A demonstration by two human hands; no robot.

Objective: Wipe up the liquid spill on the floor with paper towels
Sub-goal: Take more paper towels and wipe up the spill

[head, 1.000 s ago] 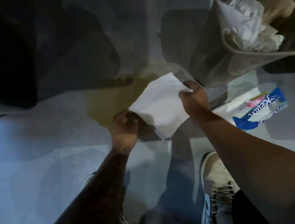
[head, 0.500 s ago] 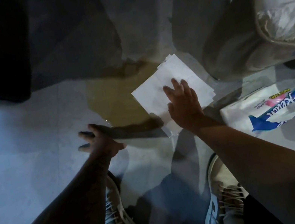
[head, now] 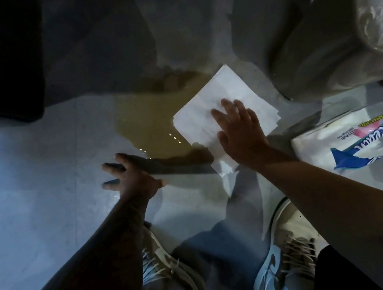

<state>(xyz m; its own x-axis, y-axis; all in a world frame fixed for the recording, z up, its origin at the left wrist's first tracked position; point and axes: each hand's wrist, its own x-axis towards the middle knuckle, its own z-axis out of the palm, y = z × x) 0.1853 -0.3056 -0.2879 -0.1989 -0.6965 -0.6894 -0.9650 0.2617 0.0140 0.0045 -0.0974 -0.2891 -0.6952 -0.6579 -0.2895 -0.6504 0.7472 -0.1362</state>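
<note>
Bin (head: 337,47) cropped at right edge

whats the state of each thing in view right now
paper towel: flat on the floor, at the spill's right edge
spill: mostly unwiped
right hand: open, flat on the towel
left hand: open, empty
tissue pack: opened, lying flat
bin: holds crumpled paper

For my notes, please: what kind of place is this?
Probably an indoor room at home or work: a smooth tiled floor, a lined waste bin holding used paper, and a tissue pack on the floor.
</note>
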